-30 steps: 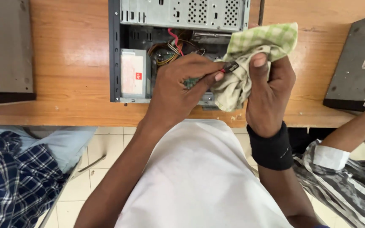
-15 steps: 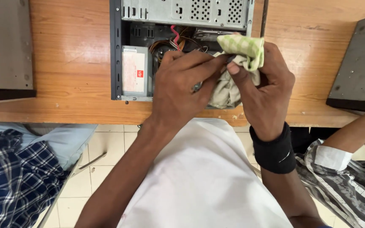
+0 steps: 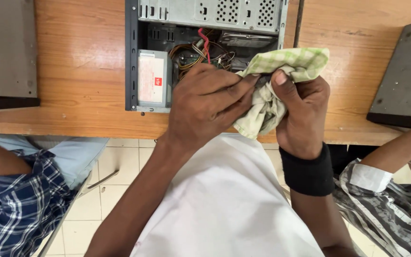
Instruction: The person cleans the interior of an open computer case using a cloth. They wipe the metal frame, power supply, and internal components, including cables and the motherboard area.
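My left hand (image 3: pixel 205 107) and my right hand (image 3: pixel 300 112) meet in front of an open computer case (image 3: pixel 205 14) that lies on a wooden table (image 3: pixel 77 57). The right hand grips a green checked cloth (image 3: pixel 291 62), thumb pressed into its bunched middle. My left fingers pinch into the same bunch from the left, closed on a thin part that the cloth hides. Both hands hover just over the case's near edge. Inside the case I see a grey power supply (image 3: pixel 153 83) and a tangle of coloured wires (image 3: pixel 198 50).
A grey metal panel (image 3: pixel 5 47) lies on the table at the left, and a dark flat panel (image 3: pixel 405 76) at the right. A person in a blue plaid shirt (image 3: pixel 10 209) sits at my left. Another person's striped sleeve (image 3: pixel 391 195) is at my right.
A thin green part showed between my left fingers a second ago; the cloth now covers it. The cloth was bunched tight, and its top corner has spread out again.
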